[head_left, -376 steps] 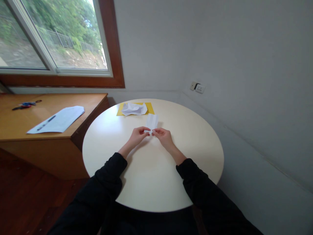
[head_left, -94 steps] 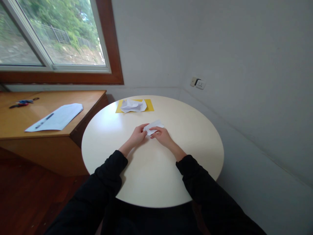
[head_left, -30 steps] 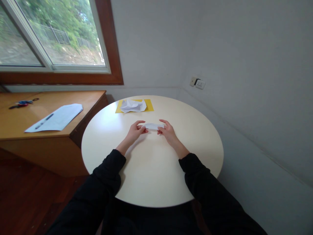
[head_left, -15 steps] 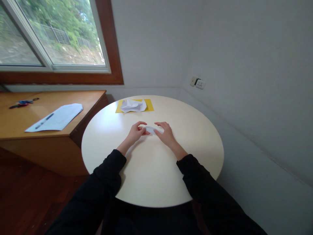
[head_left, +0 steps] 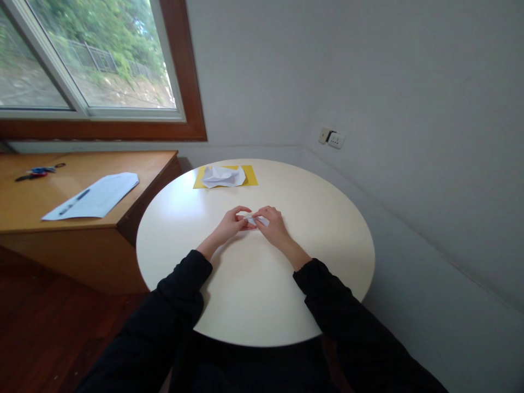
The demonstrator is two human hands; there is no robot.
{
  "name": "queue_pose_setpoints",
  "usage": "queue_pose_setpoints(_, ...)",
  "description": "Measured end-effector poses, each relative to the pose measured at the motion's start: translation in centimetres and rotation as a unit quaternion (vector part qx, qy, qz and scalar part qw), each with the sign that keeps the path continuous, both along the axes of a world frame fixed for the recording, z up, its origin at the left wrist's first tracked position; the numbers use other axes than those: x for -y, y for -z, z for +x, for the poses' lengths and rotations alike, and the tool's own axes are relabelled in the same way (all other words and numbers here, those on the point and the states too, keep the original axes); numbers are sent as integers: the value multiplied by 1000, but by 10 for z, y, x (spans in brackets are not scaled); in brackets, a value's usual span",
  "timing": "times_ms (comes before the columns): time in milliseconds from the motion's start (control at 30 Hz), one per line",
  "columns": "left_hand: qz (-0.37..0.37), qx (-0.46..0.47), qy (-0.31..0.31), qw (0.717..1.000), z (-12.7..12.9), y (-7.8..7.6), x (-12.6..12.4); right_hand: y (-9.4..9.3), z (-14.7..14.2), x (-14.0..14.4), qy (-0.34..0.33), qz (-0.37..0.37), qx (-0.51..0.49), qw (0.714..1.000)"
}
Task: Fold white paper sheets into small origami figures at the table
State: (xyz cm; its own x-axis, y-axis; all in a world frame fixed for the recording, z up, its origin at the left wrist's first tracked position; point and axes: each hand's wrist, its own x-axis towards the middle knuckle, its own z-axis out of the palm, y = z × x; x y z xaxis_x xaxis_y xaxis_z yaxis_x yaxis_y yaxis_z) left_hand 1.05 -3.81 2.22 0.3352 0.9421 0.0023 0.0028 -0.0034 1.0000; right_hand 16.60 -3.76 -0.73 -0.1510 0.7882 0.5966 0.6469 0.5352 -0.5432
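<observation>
The thing I hold is a small piece of white paper (head_left: 264,221), folded down to a narrow strip, matt and plain, faintly grey where it turns from the light. It is nearer to me than the yellow sheet (head_left: 252,176), in line with that sheet's right-hand end. My fingers cover much of it, so I cannot make out its full outline. What shows has its long axis running left to right, roughly along the yellow sheet's near edge, the right end a little closer to me.

My left grip (head_left: 232,224) is narrow, thumb and fingers closed on the paper's left part, the index finger arched over. My right grip (head_left: 273,225) is narrow too, thumb and fingertips pinching the paper, almost touching the left fingers. Whether the paper rests on the table (head_left: 262,295) or is just above it I cannot tell.

That table is round, cream and smooth, with a soft sheen left of the yellow sheet. On the yellow sheet, which is flat and rectangular, lies a larger white paper form (head_left: 223,177), thin, creased and angular, with raised points.
</observation>
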Motion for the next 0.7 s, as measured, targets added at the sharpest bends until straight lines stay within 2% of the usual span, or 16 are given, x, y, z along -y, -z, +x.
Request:
queue_pose_setpoints(367,-27,63,-8,998,-1,10,-7,6,1,-5,-87,22,-74,993)
queue_pose_setpoints(700,0,26,-22,999,0,10,-7,6,0,-4,-82,40,-61,994)
